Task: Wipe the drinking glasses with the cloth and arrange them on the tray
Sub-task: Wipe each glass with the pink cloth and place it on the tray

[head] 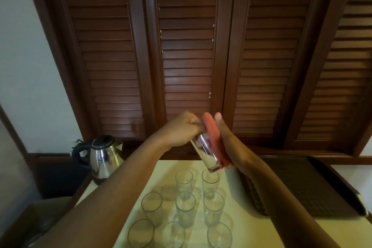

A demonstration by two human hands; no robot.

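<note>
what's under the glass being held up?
Directly below the held glass stand upright empty glasses on the table, the nearest just beneath its base. The right hand with the cloth covers its right side.

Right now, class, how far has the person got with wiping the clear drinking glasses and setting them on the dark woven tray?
Done: nothing visible; the dark woven tray shows no glasses. In hand: the left hand grips one clear glass tilted, while the right hand presses a pink cloth against it. Left: eight clear glasses stand on the pale table, whether wiped or not cannot be told.
</note>
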